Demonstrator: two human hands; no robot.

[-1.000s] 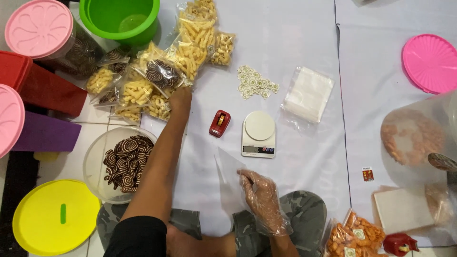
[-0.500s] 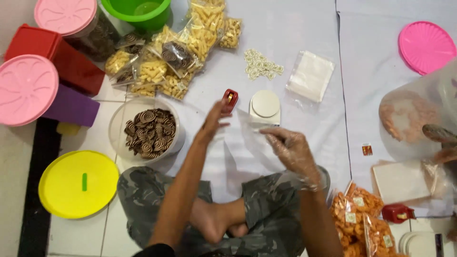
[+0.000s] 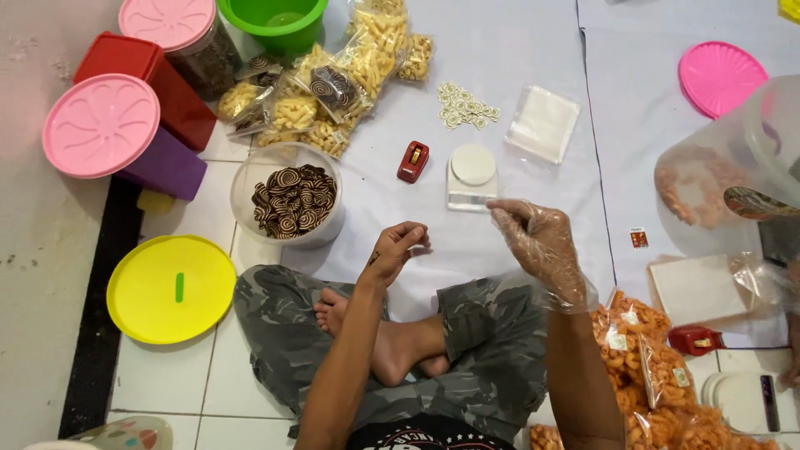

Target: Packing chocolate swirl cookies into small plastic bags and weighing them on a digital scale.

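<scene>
Left hand (image 3: 393, 250) bare, right hand (image 3: 537, 242) in a clear plastic glove, both raised over the white scale (image 3: 472, 175), tub of swirl cookies (image 3: 292, 202) just left.

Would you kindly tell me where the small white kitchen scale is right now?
In the head view, the white scale sits on the white cloth just beyond the gloved right hand, with the red tape dispenser immediately to its left.

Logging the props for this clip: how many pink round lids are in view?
3: one pink lid on the purple container, one on the jar at the top edge, one lying loose on the cloth at upper right. None seems hidden.
</scene>
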